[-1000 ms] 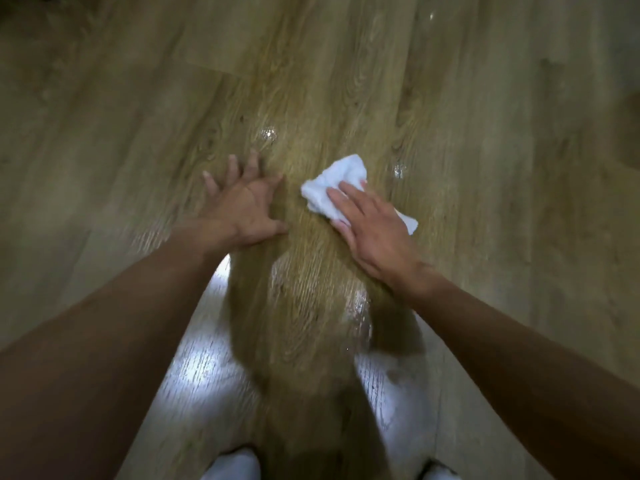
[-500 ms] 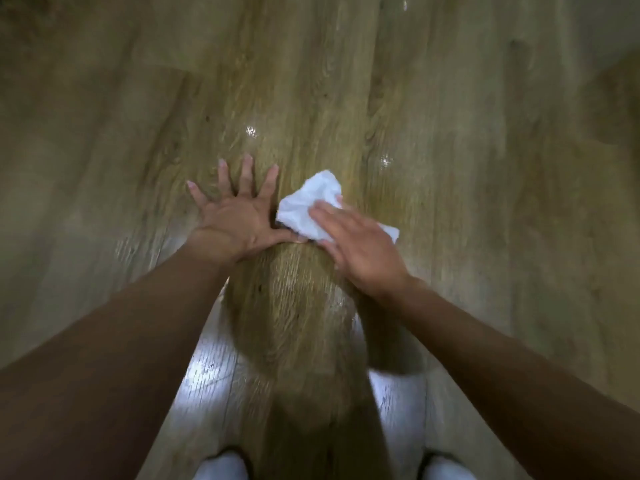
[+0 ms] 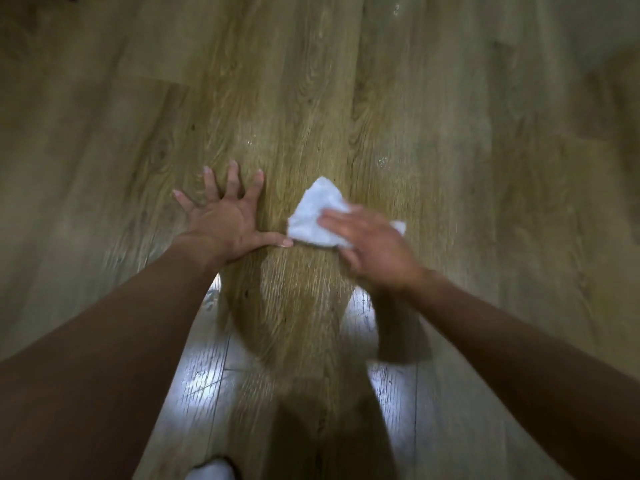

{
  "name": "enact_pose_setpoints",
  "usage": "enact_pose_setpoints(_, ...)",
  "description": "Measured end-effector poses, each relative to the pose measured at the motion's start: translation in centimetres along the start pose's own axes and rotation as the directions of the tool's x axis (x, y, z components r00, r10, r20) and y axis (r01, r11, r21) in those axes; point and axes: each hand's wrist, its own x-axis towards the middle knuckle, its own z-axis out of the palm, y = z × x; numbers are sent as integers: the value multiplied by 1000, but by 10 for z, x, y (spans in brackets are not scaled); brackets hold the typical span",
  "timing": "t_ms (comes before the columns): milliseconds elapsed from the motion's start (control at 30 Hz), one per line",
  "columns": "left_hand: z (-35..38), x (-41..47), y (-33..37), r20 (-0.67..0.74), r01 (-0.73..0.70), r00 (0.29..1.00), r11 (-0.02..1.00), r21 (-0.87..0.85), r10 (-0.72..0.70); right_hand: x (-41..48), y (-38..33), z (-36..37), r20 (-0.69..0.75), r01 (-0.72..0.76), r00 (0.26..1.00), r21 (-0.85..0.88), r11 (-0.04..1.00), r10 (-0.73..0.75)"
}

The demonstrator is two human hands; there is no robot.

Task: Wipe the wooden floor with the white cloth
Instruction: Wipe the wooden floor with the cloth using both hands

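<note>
1. Floor of wood-grain planks fills the view from above, and the planks run away from the person.
2. A white cloth lies crumpled on the floor between the two hands. It forms a rough triangle, peak pointing away, with its widest side running left to right.
3. The right hand rests on the cloth's near right part with fingers straight and flat, pressing rather than gripping. It is blurred. The cloth sticks out ahead and to the left of its fingers.
4. The left hand is flat on the bare floor with fingers spread, holding nothing. Its thumb tip reaches the cloth's left corner; whether they touch is unclear.
5. A small wet spot glints just beyond the cloth, ahead and slightly right. The right hand is nearer to it, so a forward push likely comes next.
6. No container is in view. A white sock shows at the bottom edge.
</note>
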Motion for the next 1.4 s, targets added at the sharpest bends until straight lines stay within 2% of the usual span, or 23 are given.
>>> enact_pose_setpoints(67, 1, 2, 0, 10, -5, 1000, 1000, -7, 5, 18, 45, -14, -135, -184, 974, -10, 983, 181)
enact_pose_setpoints(133, -1, 2, -1, 20, -5, 1000, 1000, 0, 5, 42, 80, -27, -235, -469, 854, 37, 882, 464)
enact_pose_setpoints(233, -5, 2, 2, 31, -1, 1000, 1000, 16, 0, 54, 63, -24, -262, -537, 775, 209, 817, 576)
enact_pose_setpoints(267, -6, 1, 4, 22, 5, 1000, 1000, 17, -5, 45, 43, -18, -233, -506, 788, 282, 815, 570)
enact_pose_setpoints(300, -7, 0, 5, 7, 10, 1000, 1000, 18, -10, 30, 23, -8, -194, -447, 848, 236, 863, 492)
enact_pose_setpoints(400, -8, -4, 12, -23, 13, 1000, 1000, -15, -13, -30, -11, 9, 1, -121, 993, 94, 988, 121)
enact_pose_setpoints(467, -7, -6, 19, -46, 14, 999, 999, -51, -17, -36, 19, -9, 126, 173, 976, 56, 983, -179)
enact_pose_setpoints(533, -9, -6, 27, -50, 35, 998, 996, -84, -39, -15, 68, -27, 163, 294, 945, -49, 955, -283)
enact_pose_setpoints(567, -10, -8, 31, -49, 42, 998, 995, -95, -46, 1, 88, -36, 117, 208, 973, -75, 975, -198)
enact_pose_setpoints(633, -11, -12, 40, -41, 18, 999, 995, -100, -22, 29, 108, -43, -72, -119, 990, 65, 991, 124)
enact_pose_setpoints(700, -10, -18, 56, 4, -42, 999, 996, -83, 43, 40, 94, -35, -163, -401, 877, 272, 875, 453)
enact_pose_setpoints(733, -8, -21, 65, 39, -65, 997, 995, -71, 68, 39, 77, -26, -130, -462, 854, 257, 849, 504)
enact_pose_setpoints(767, -6, -23, 73, 71, -75, 994, 996, -49, 78, 32, 58, -18, -140, -468, 857, 191, 863, 496)
enact_pose_setpoints(800, -3, -24, 79, 98, -72, 992, 997, -16, 73, 18, 42, -9, -138, -390, 902, 141, 910, 408)
enact_pose_setpoints(867, -2, -26, 88, 134, -81, 988, 996, 47, 74, -22, 23, -2, -25, -146, 988, 121, 982, 150)
enact_pose_setpoints(933, -6, -33, 94, 159, -125, 981, 988, 84, 111, -46, 36, -18, 123, 115, 985, 29, 993, -118)
enact_pose_setpoints(967, -9, -39, 96, 169, -140, 978, 986, 95, 123, -48, 53, -29, 172, 175, 970, -21, 984, -169)
enact_pose_setpoints(1033, -16, -50, 104, 182, -179, 971, 978, 109, 157, -40, 81, -50, 175, 50, 984, -145, 988, -24)
enact_pose_setpoints(1133, -30, -55, 131, 162, -272, 954, 956, 114, 252, -20, 100, -81, 96, -343, 927, -168, 924, 362)
enact_pose_setpoints(1200, -35, -45, 158, 84, -333, 941, 939, 85, 327, -20, 88, -86, 74, -412, 901, -156, 898, 427)
enact_pose_setpoints(1300, -30, -24, 200, -57, -472, 878, 880, 59, 475, -43, 61, -77, 43, -338, 936, -157, 928, 349)
enact_pose_setpoints(1367, -31, -13, 215, -161, -545, 821, 836, 67, 548, -56, 60, -75, -19, -381, 925, -23, 924, 381)
enact_pose_setpoints(1400, -36, -8, 218, -192, -552, 815, 833, 29, 546, -58, 65, -83, -47, -442, 892, 118, 889, 450)
